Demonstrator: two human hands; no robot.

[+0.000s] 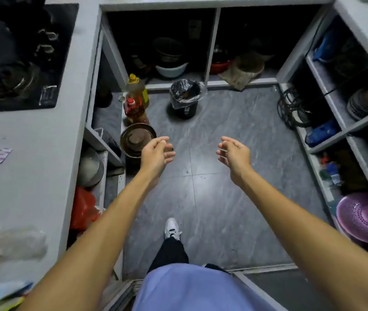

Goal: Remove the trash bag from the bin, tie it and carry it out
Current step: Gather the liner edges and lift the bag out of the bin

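Bin (184,106): stands on the floor (223,198) at the far end of the aisle, well apart from both hands; probably tucked there to keep the walkway free.
Bag (186,92): lines the bin, its rim folded over the lip so it stays open (some waste shows inside); not yet lifted.
Left hand (157,151): stretched forward, fingers loosely curled, holding nothing; I judge it readied for the rim.
Right hand (232,153): mirrors it, palm inward, likewise empty.
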